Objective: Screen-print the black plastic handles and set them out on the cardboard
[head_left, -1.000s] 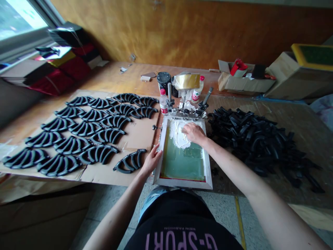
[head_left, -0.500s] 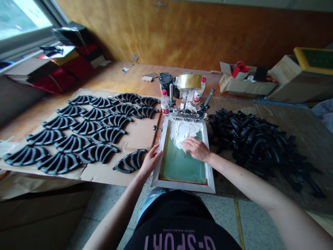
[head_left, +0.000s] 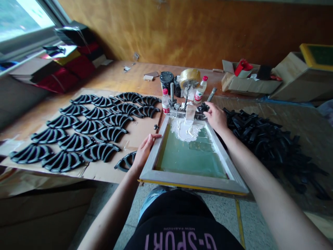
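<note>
A screen-printing frame (head_left: 235, 175) with a green mesh is tilted, its near edge raised toward me. White ink (head_left: 186, 132) is smeared on the mesh's far part. A flat squeegee (head_left: 190, 113) stands in that ink, leaning against the metal hinge clamp (head_left: 179, 114). Beside the frame's left rail is my left hand (head_left: 146, 149), fingers extended and tips against the rail. My right hand (head_left: 217, 117) is by the clamp's right end, above the frame's far right corner, with fingers loosely apart and nothing visible in them.
Rows of black curved parts (head_left: 62, 160) lie on cardboard (head_left: 142, 130) at left. A heap of black parts (head_left: 260, 139) lies at right. Behind the clamp stand bottles (head_left: 200, 91), a black tub (head_left: 166, 80) and a tape roll (head_left: 189, 76). An open carton (head_left: 244, 85) sits at back right.
The frame's near edge has risen. My right hand has let go of the squeegee at the ink and moved up and right to the clamp. My left hand has shifted slightly left.
</note>
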Demonstrator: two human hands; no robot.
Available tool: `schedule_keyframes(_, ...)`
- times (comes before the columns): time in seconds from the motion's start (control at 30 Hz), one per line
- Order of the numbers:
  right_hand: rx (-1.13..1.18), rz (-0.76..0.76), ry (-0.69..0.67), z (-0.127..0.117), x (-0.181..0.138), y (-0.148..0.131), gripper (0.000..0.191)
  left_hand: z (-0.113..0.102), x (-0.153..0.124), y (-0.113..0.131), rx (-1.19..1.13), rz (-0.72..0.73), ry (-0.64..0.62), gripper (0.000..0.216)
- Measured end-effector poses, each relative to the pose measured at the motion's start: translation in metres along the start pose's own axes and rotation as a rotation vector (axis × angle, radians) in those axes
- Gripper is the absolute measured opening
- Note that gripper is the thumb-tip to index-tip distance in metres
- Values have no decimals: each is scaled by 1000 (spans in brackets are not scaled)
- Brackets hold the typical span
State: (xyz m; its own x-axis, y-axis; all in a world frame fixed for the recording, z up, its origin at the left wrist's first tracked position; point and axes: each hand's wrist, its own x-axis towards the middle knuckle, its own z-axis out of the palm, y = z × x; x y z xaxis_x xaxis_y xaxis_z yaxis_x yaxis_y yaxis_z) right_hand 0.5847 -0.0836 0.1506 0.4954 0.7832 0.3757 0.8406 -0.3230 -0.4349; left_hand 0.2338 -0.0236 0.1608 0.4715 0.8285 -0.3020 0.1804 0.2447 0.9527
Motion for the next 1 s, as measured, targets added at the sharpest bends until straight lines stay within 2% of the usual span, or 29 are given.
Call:
schedule_keyframes(0.07,15,121,43,-5,-17,23,26,7,10,19,-103,92,10,56)
schedule_keyframes(0.13,48,148,-12,2,-43,36,18,17,22,37,-206,250,19,52)
schedule_keyframes(0.2,95,85,-112,19,-73,34,15,27,34,49,-258,340,19,50)
schedule_keyframes(0.27,114,-36,-199,39,-99,21,23,37,42,50,-303,316,54,53)
schedule_keyframes(0.33,77,-143,-243,54,-117,3,33,47,41,34,-370,228,123,56)
schedule_keyframes(0.37,45,-170,-241,58,-125,-8,30,53,37,20,-389,151,121,57)
schedule_keyframes(0.43,-7,-158,-193,59,-137,-32,16,66,22,-13,-392,-91,7,60)
schedule_keyframes(0.5,-5,-199,-178,56,-150,-59,14,75,2,-46,-383,-323,-156,61)
schedule_keyframes(0.53,16,-270,-202,54,-156,-71,16,78,-7,-59,-390,-382,-180,59)
schedule_keyframes(0.6,74,-442,-290,52,-167,-88,21,74,-21,-78,-403,-399,-119,51)
schedule_keyframes(0.67,119,-489,-359,50,-172,-83,25,55,-27,-90,-360,-356,-8,46)
schedule_keyframes(0.7,118,-431,-367,48,-171,-71,27,40,-28,-96,-319,-336,64,46)
schedule_keyframes(0.83,-98,61,-344,36,-158,14,28,-42,-36,-131,-117,-335,485,51)
schedule_keyframes(0.9,-245,207,-425,37,-152,54,30,-81,-45,-153,37,-378,651,56)
schedule_keyframes(0.93,-283,239,-473,40,-151,68,31,-96,-50,-163,136,-414,684,59)
schedule_keyframes(1.0,-323,268,-538,49,-152,86,37,-117,-56,-177,318,-499,668,64)
